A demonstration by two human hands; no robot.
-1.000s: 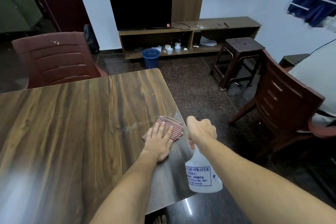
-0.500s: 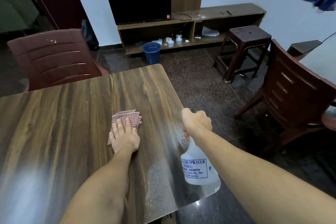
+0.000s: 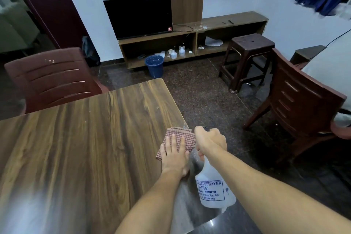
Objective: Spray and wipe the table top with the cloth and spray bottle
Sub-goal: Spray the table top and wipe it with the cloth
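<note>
cloth (image 3: 189, 138) red-checked | left hand (image 3: 174, 159) flat on it | right hand (image 3: 209, 141) grips translucent spray bottle (image 3: 214, 190)

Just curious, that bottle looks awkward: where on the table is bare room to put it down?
Bare table top spreads left of the cloth and left hand, toward the far chair. The right edge is crowded: right hand, spray bottle.

The translucent white plastic spray bottle (image 3: 215, 186) bears a blue-bordered label reading "AGRI SPRAYER", "INDIA", "400078", "Price Rs. 99/-".
</note>
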